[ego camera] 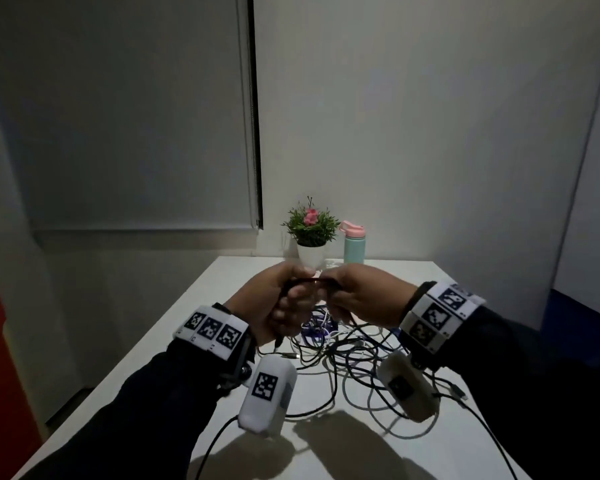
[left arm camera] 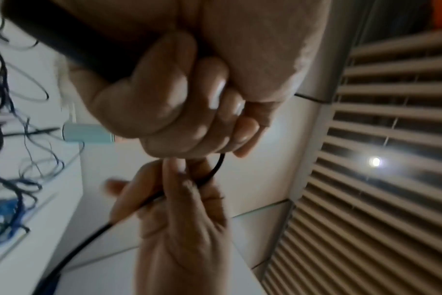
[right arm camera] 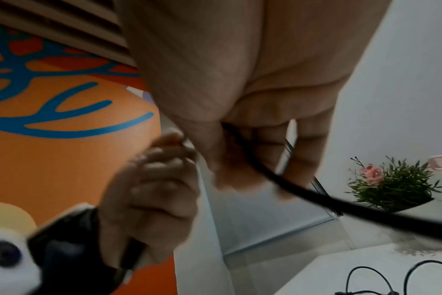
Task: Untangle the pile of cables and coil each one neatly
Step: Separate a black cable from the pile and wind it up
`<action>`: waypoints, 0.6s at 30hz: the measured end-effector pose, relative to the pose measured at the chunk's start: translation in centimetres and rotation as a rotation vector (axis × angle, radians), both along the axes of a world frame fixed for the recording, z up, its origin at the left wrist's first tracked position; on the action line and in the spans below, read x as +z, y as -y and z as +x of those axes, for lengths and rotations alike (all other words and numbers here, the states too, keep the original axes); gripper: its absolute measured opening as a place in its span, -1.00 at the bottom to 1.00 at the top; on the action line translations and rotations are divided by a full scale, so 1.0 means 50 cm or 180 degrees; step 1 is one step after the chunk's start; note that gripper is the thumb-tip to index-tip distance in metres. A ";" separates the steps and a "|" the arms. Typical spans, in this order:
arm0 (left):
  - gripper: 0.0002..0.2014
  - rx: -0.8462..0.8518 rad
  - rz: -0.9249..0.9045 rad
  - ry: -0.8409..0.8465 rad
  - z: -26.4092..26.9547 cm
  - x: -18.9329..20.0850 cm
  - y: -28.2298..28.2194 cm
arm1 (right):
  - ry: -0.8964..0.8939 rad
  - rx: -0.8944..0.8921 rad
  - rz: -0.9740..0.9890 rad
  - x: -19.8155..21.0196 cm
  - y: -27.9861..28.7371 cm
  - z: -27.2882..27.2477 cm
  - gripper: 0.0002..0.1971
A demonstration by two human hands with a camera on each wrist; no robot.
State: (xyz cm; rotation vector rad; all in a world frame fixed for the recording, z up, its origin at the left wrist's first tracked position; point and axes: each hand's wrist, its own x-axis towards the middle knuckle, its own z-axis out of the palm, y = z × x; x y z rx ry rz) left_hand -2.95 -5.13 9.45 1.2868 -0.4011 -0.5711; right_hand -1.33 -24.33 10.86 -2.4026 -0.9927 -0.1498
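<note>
1. The left hand (ego camera: pixel 278 303) is gripping a black cable (ego camera: pixel 312 280) in a closed fist; the right hand (ego camera: pixel 364 296) is pinching the same cable, above the bench (ego camera: pixel 125 386).
2. Pulling risks tightening knots, since its tail is trailing into the cable pile (ego camera: pixel 343 351) below.
3. A potted plant (ego camera: pixel 310 230) and bottle (ego camera: pixel 354 245) are standing behind, within sweeping reach.

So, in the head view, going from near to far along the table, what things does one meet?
Pile of cables → left hand and right hand, raised together holding a black cable → potted plant and water bottle, side by side at the far edge.
</note>
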 end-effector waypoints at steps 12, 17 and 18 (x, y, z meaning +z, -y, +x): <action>-0.68 0.1685 0.0001 0.1982 0.025 0.031 0.019 | -0.0225 0.0007 -0.0767 -0.065 -0.018 -0.032 -0.72; -0.71 0.1851 0.1483 0.2468 0.049 -0.042 -0.010 | -0.0927 0.0483 0.0482 0.009 0.018 -0.037 -0.79; -0.69 0.1681 0.1515 0.2323 0.046 -0.054 -0.007 | -0.0861 0.0445 0.0757 0.022 0.026 -0.026 -0.82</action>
